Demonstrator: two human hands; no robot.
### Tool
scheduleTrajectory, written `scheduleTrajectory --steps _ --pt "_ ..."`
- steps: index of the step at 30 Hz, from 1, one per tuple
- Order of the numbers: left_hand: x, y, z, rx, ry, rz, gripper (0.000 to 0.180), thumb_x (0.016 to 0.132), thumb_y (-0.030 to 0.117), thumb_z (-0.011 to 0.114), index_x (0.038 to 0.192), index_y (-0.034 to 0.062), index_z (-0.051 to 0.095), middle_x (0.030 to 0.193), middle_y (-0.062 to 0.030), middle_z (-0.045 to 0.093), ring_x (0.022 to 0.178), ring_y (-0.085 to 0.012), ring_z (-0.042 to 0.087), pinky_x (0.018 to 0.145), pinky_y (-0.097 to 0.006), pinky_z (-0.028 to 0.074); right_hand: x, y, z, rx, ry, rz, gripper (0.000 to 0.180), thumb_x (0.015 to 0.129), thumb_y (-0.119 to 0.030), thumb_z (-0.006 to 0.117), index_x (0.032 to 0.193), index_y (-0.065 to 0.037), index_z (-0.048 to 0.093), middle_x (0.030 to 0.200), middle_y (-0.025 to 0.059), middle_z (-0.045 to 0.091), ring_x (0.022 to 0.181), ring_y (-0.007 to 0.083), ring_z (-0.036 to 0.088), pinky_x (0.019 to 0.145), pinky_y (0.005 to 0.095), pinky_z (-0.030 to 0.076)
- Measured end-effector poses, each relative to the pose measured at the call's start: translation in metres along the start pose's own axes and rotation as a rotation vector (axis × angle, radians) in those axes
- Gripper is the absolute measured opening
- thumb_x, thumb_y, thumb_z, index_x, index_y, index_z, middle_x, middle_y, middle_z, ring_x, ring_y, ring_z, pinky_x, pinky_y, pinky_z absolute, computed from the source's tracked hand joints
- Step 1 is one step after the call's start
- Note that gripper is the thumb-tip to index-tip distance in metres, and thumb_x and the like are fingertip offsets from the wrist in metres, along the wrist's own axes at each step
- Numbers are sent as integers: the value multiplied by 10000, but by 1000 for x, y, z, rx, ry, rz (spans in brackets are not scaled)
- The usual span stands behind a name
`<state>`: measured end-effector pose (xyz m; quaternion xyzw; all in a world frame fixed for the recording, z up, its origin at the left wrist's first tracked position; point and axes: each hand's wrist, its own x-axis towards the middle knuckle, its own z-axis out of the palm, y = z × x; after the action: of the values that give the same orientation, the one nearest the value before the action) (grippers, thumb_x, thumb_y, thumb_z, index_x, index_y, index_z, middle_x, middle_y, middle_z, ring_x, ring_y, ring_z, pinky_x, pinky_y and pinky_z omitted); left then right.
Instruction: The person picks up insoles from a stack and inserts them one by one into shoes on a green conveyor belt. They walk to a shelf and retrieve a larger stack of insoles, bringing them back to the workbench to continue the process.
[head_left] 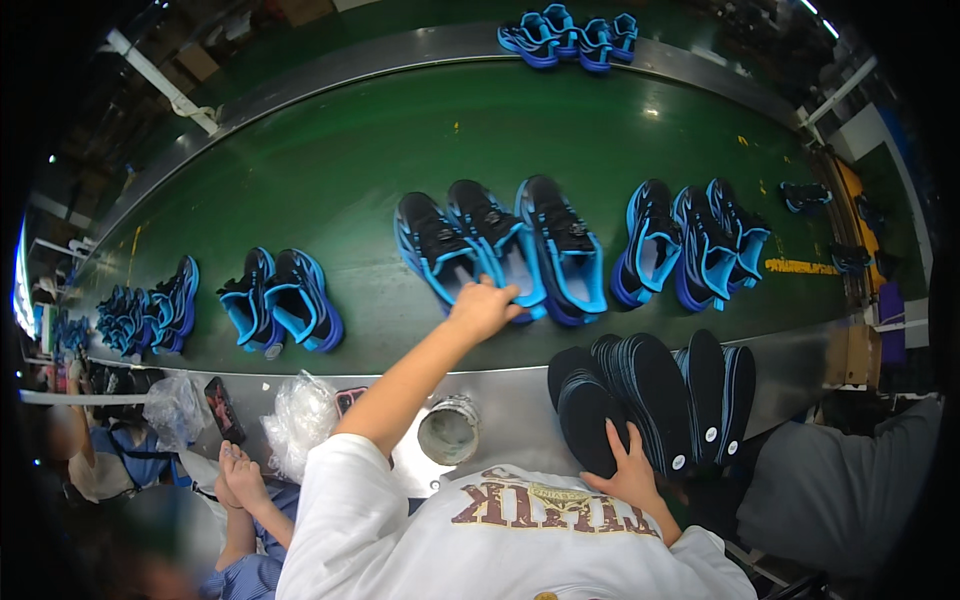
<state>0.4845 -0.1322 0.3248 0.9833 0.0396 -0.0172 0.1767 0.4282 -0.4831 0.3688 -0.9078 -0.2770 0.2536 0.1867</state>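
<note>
My left hand [484,310] reaches forward to the green belt, its fingers closed at the heel of a black and blue shoe [512,262]. One shoe [435,240] stands close on its left and another [562,250] on its right. The fingertips are partly hidden at the shoe's collar. My right hand [632,472] lies at the near end of a pile of black insoles [587,418], fingers spread and touching the top one. More insole stacks [650,390] fan out beside it on the metal ledge, some with round white stickers.
Other shoes stand on the belt [380,130] to the left [300,300] and right [700,245]; several sit on the far ledge [570,38]. A round tub [449,432], clear plastic bags [300,420] and a phone [224,408] lie nearby. A co-worker's hands [240,475] are at my left.
</note>
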Motion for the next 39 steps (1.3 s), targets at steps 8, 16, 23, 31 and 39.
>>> scheduleTrajectory --steps 8,16,23,31,39 --pt "47 60 1 -279 265 228 389 766 323 584 1086 111 521 977 -181 548 880 -326 537 757 -377 395 -38 34 -5 -28 61 -133 769 661 -252 728 1294 -58 337 1303 308 244 1076 455 399 878 455 382" --pt "64 -13 -12 -296 578 2 468 783 304 595 1159 56 468 929 -175 590 853 -350 556 678 -402 431 68 -50 -132 7 451 -465 125 702 -35 620 801 40 614 1100 199 545 696 279 518 635 342 435" --pt "89 -36 -10 -881 388 -442 374 824 400 542 827 28 578 573 -22 503 504 -124 472 448 -278 362 190 -100 -93 -321 330 -652 104 690 -97 565 619 -26 589 876 103 608 700 249 541 674 328 452" --pt "70 -28 -10 -1005 312 -517 487 796 434 553 1015 0 568 777 -133 610 720 -233 581 654 -331 438 265 -116 -9 -296 247 -324 115 736 -102 536 692 -2 574 872 184 573 747 318 583 625 408 487" --pt "55 -40 1 -894 380 -377 424 774 273 623 1088 10 517 716 -58 581 624 -113 534 546 -240 421 226 -138 -47 -509 47 -329 334 713 -341 630 861 -42 613 996 198 535 833 319 553 733 377 471"
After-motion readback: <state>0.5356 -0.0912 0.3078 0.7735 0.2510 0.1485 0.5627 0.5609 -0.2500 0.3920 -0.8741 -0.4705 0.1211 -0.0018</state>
